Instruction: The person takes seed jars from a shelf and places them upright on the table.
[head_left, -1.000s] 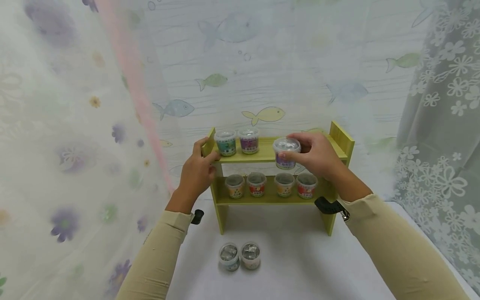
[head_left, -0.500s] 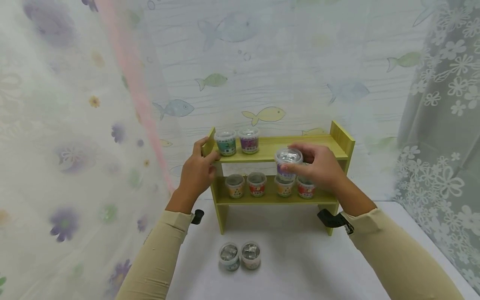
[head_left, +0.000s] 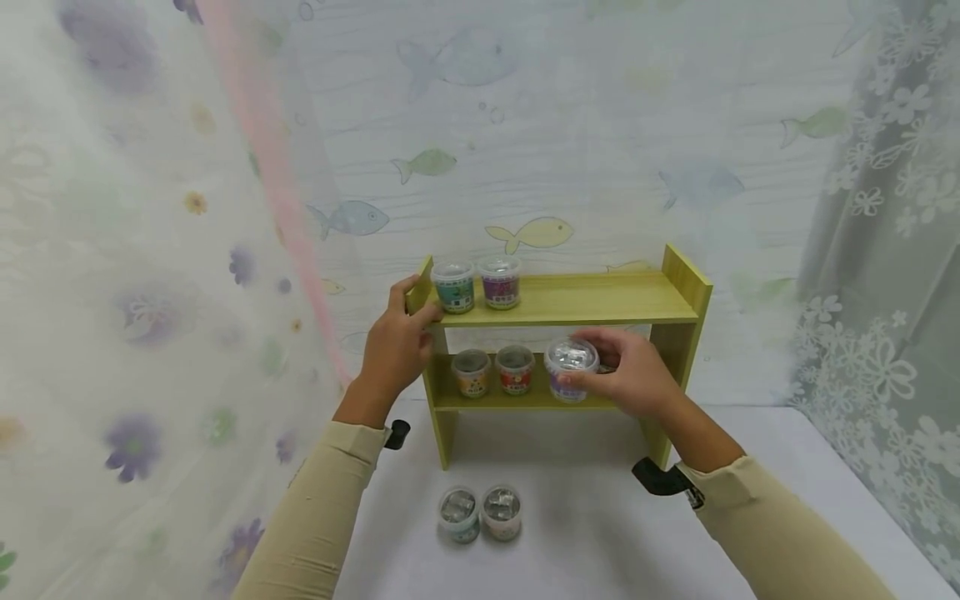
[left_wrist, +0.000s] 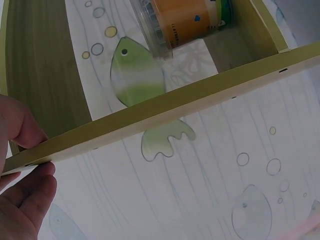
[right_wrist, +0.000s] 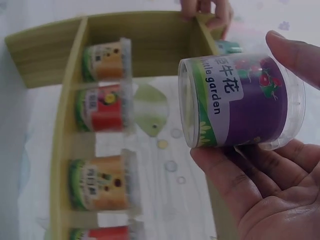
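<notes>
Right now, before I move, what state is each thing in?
Shelf: standing upright
Held purple cup: lid on, off the shelf
Left hand: gripping the shelf's end
Right hand: holding that cup
Green cup: upright, lid on
Second purple cup: upright, lid on
Lower orange cups: upright
Lower red cups: upright
Tabletop cups: upright, lids on

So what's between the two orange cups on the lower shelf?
A red cup: the right wrist view shows it between one orange cup and the other orange cup, which the held purple cup hides in the head view.
</notes>
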